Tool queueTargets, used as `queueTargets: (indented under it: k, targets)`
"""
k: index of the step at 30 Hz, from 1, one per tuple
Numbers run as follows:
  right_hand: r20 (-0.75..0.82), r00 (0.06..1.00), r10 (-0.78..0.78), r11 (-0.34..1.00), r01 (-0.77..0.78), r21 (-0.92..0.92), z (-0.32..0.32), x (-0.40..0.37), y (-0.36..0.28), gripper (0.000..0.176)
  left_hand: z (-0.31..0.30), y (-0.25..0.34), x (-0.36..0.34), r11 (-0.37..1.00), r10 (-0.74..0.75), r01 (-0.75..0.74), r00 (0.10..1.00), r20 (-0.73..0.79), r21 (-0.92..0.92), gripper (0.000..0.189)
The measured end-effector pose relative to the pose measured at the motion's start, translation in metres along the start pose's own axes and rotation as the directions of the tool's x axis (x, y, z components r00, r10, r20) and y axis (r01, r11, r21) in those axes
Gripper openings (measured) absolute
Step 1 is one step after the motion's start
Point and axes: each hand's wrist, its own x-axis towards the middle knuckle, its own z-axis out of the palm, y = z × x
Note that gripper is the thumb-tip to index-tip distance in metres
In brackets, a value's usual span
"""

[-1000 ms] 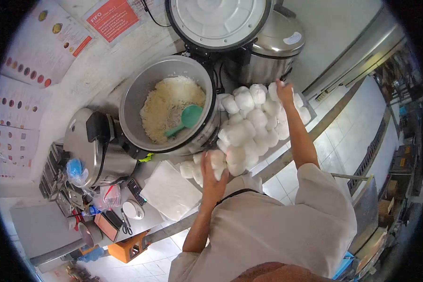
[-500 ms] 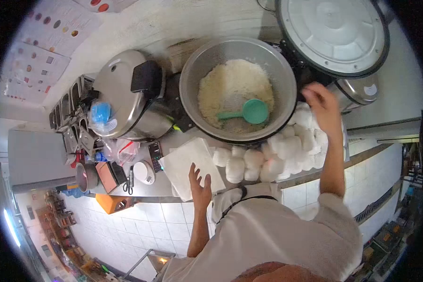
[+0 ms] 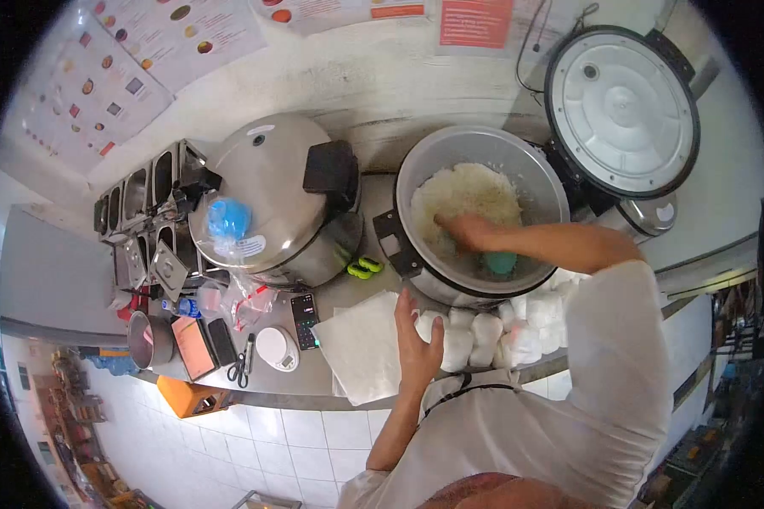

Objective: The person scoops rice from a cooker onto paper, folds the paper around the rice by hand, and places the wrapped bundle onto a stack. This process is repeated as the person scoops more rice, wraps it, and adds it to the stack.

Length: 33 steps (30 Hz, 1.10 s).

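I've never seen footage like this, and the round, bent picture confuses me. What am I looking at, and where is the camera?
There is no machine here. The camera sits on a person's head and looks down through a wide lens, which bends the edges. The pale shirt at the bottom is that person's own body. Their right hand reaches into the open rice cooker, onto the rice, beside a green scoop; whether it grips the scoop is unclear. The left hand, fingers open, lies at the edge of some white paper sheets, next to wrapped white balls. On the counter there are also a closed cooker, a small scale and scissors.
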Motion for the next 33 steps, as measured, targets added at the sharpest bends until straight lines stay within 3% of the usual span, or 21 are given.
queueTargets:
  k: [3,5,8,10,11,13,16,19,22,23,24,25,29,32,33]
  targets:
    - [-0.01,1.0,0.027,0.998,-0.027,-0.064,-0.063,-0.019,0.03,0.047,-0.004,0.001,0.015,0.998,0.047,-0.047,0.999,0.004,0.047,0.085]
    - [0.236,0.965,0.113,0.97,-0.056,-0.236,-0.09,-0.045,0.041,0.037,0.0,0.002,0.03,0.989,0.111,-0.107,0.993,-0.033,0.103,0.089]
    - [0.462,0.823,0.33,0.903,-0.133,-0.408,-0.072,-0.069,0.046,0.047,0.003,0.002,0.046,0.952,0.202,-0.187,0.979,-0.035,0.243,0.096]
    - [0.157,0.967,0.198,0.914,-0.125,-0.385,-0.081,-0.087,0.042,0.051,-0.002,0.009,0.057,0.932,0.221,-0.21,0.975,-0.004,0.297,0.099]
    - [0.001,0.993,0.12,0.921,-0.111,-0.375,-0.084,-0.092,0.041,0.054,-0.008,0.013,0.06,0.933,0.209,-0.205,0.978,0.016,0.296,0.099]
    - [-0.288,0.954,0.08,0.886,-0.2,-0.418,-0.095,-0.078,0.044,0.064,-0.012,0.014,0.062,0.939,0.179,-0.177,0.984,0.02,0.294,0.097]
    - [-0.35,0.936,0.045,0.835,-0.228,-0.501,-0.079,-0.047,0.063,0.062,-0.009,0.01,0.067,0.94,0.177,-0.175,0.984,0.017,0.292,0.089]
    - [-0.24,0.944,0.225,0.875,-0.304,-0.377,-0.058,-0.035,0.05,0.061,-0.023,0.007,0.067,0.929,0.154,-0.157,0.987,0.036,0.335,0.078]
    - [-0.181,0.927,0.328,0.934,-0.347,-0.082,-0.054,-0.019,0.047,0.067,-0.028,0.007,0.068,0.933,0.058,-0.071,0.997,0.045,0.353,0.071]
    - [-0.183,0.902,0.39,0.921,-0.376,0.105,-0.059,-0.019,0.042,0.054,-0.026,0.01,0.071,0.939,0.06,-0.069,0.998,0.037,0.337,0.069]
    - [-0.165,0.908,0.384,0.921,-0.364,0.138,-0.054,-0.021,0.042,0.046,-0.026,0.012,0.072,0.944,0.062,-0.067,0.998,0.027,0.322,0.068]
    - [-0.15,0.914,0.376,0.921,-0.351,0.17,-0.047,-0.023,0.042,0.038,-0.025,0.002,0.074,0.895,0.215,-0.199,0.977,0.005,0.4,0.067]
    - [0.067,0.918,0.392,0.85,-0.389,0.354,-0.024,-0.031,0.009,0.026,-0.022,0.003,0.073,0.926,0.171,-0.152,0.985,-0.025,0.347,0.066]
    - [0.036,0.949,0.314,0.895,-0.309,0.321,-0.001,-0.038,-0.03,0.025,-0.022,0.006,0.074,0.918,0.107,-0.091,0.994,-0.021,0.386,0.064]
    - [0.096,0.956,0.278,0.881,-0.293,0.371,-0.001,-0.043,-0.037,0.023,-0.026,0.001,0.07,0.906,0.095,-0.079,0.995,-0.018,0.416,0.063]
